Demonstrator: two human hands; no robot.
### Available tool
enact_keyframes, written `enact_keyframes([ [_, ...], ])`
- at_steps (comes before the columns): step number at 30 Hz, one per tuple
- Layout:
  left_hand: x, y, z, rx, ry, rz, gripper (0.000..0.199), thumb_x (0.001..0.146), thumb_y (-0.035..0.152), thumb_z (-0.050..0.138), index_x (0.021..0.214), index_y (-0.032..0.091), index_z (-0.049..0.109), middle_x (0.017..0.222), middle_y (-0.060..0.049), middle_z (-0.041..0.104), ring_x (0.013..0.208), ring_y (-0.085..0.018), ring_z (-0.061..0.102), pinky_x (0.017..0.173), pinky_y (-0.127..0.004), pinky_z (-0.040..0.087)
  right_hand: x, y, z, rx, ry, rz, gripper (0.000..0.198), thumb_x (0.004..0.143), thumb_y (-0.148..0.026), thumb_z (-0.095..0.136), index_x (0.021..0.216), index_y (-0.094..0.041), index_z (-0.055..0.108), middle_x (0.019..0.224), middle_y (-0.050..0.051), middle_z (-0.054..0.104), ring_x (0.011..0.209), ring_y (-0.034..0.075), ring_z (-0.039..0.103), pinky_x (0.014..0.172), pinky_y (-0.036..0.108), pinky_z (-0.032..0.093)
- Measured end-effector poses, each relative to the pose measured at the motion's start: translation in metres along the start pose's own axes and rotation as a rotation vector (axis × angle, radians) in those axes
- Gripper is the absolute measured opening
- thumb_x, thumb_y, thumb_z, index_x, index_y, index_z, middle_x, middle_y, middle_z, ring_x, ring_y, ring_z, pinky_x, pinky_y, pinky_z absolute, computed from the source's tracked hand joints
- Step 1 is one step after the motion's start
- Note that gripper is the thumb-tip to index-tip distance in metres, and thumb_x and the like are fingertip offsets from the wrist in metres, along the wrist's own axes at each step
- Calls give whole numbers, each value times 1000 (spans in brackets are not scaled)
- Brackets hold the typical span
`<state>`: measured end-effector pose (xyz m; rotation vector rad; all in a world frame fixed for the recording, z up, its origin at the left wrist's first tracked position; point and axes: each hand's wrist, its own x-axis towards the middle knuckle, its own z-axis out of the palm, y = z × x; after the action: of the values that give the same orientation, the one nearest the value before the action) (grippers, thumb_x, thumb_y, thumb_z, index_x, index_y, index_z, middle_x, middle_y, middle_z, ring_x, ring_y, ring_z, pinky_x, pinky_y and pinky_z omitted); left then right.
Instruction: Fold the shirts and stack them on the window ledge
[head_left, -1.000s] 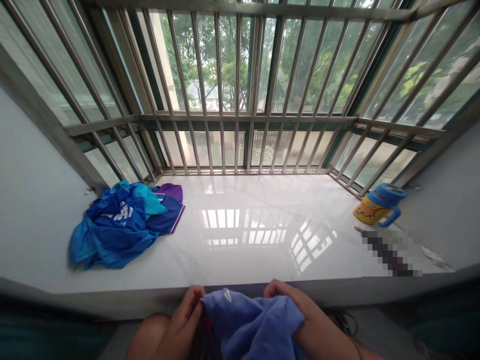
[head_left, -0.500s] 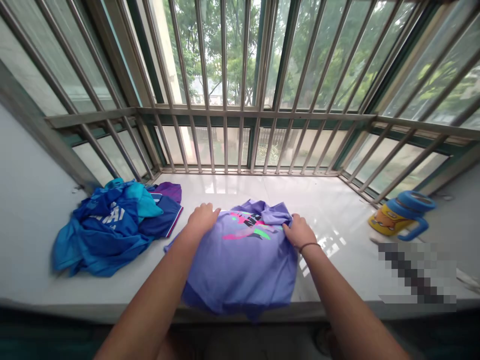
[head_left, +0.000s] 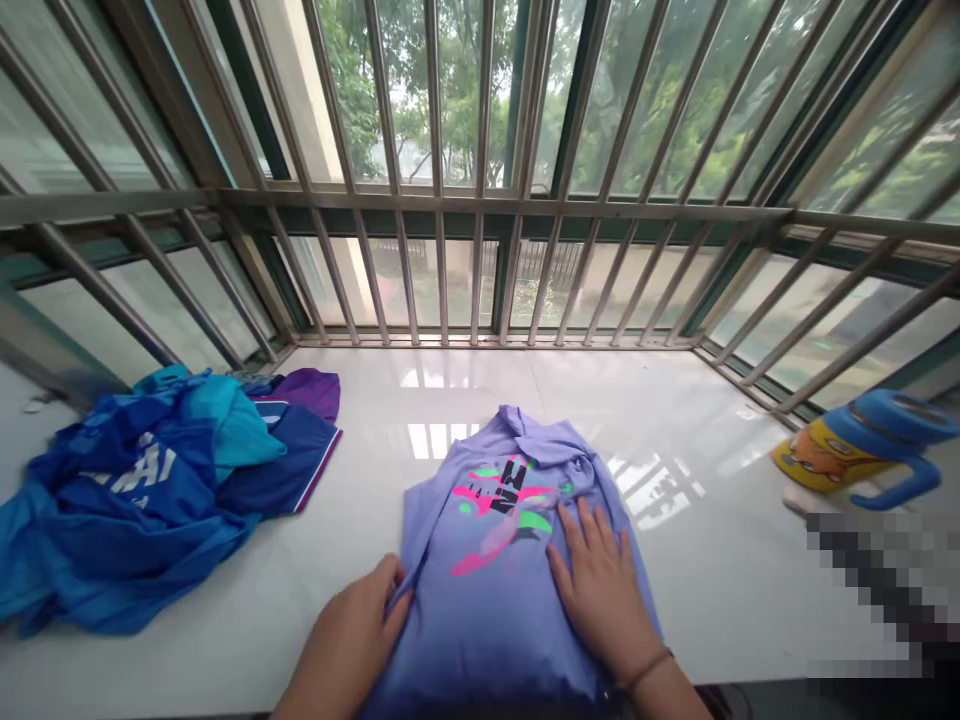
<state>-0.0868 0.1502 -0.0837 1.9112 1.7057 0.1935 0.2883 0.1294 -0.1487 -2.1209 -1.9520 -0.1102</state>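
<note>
A lavender shirt (head_left: 480, 600) with a pink, green and black print lies spread on the white sill, its collar end toward the window. At its left edge, my left hand (head_left: 356, 630) pinches the fabric between thumb and curled fingers. My right hand (head_left: 600, 585) rests flat on the right side of the shirt, fingers stretched out beside the print. Some folds bunch near the collar and the right shoulder. The shirt's lower end runs out of the picture at the bottom.
Left on the white sill (head_left: 360, 500) lies a heap of blue clothes (head_left: 142, 480), with a navy garment (head_left: 289, 450) and a purple garment (head_left: 315, 392) beside it. A blue and yellow mug (head_left: 847, 445) stands at the right, near a blurred-out patch. Metal bars (head_left: 480, 205) close off the window side.
The shirt now lies flatter, with its print more fully visible. My left hand has moved down along its left edge. My right hand has let go of the shoulder and lies flat. The view has shifted closer.
</note>
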Motion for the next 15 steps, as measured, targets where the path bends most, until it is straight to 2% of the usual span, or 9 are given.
enact_keyframes([
  [1, -13, -4, -1, -61, -89, 50, 13, 90, 47, 69, 93, 34, 70, 84, 0, 79, 82, -32, 76, 72, -39, 49, -1, 1, 1, -8, -23, -30, 65, 110, -52, 43, 171, -31, 47, 178, 12, 41, 164, 43, 36, 129, 73, 30],
  [3, -29, -8, -10, -163, -251, 136, 21, 83, 54, 79, 80, 35, 70, 78, 4, 77, 76, -30, 73, 65, -37, 45, 2, 3, -2, -16, -63, -74, 65, 110, -50, 44, 171, -31, 47, 179, 11, 41, 166, 40, 34, 132, 70, 27],
  [4, -30, -7, -16, -192, -273, 153, 28, 86, 58, 77, 76, 33, 70, 76, 4, 76, 74, -29, 72, 63, -36, 43, 4, 3, -5, -18, -78, -84, 65, 109, -49, 44, 171, -30, 48, 179, 11, 41, 166, 39, 34, 133, 69, 26],
  [6, -16, 2, -27, -191, -146, 112, 44, 101, 62, 58, 74, 29, 68, 73, 1, 73, 72, -27, 70, 64, -34, 42, 9, 1, -12, -18, -98, -86, 65, 108, -47, 44, 170, -29, 49, 178, 12, 43, 166, 39, 34, 133, 70, 24],
  [8, 16, 17, -34, -111, 94, 20, 48, 110, 54, 40, 82, 26, 68, 79, -4, 73, 77, -26, 70, 71, -34, 46, 12, -2, -17, -13, -115, -83, 65, 108, -47, 44, 170, -27, 49, 178, 12, 43, 167, 40, 34, 134, 71, 24],
  [9, 36, 26, -34, -60, 182, -15, 42, 109, 50, 43, 90, 24, 71, 88, -7, 75, 84, -26, 71, 77, -35, 48, 13, -4, -19, -11, -122, -80, 65, 108, -47, 44, 170, -27, 49, 178, 12, 43, 167, 40, 33, 134, 71, 24],
  [11, 76, 43, -30, 24, 265, 0, 30, 103, 46, 59, 104, 19, 74, 109, -14, 76, 102, -29, 72, 90, -36, 51, 12, -6, -22, -13, -136, -83, 66, 108, -47, 44, 170, -25, 49, 179, 12, 41, 167, 40, 33, 134, 71, 23],
  [13, 109, 57, -24, 25, 273, 30, 20, 98, 38, 70, 102, 18, 73, 116, -16, 74, 110, -31, 70, 95, -36, 50, 8, -6, -24, -14, -149, -101, 67, 107, -46, 46, 170, -25, 49, 180, 10, 39, 167, 39, 34, 134, 69, 24],
  [15, 130, 68, -22, -30, 259, 39, 11, 98, 30, 70, 93, 20, 70, 110, -14, 74, 107, -29, 71, 91, -34, 49, 0, -5, -27, -8, -150, -128, 65, 107, -45, 48, 169, -26, 51, 179, 9, 41, 165, 38, 37, 133, 66, 27],
])
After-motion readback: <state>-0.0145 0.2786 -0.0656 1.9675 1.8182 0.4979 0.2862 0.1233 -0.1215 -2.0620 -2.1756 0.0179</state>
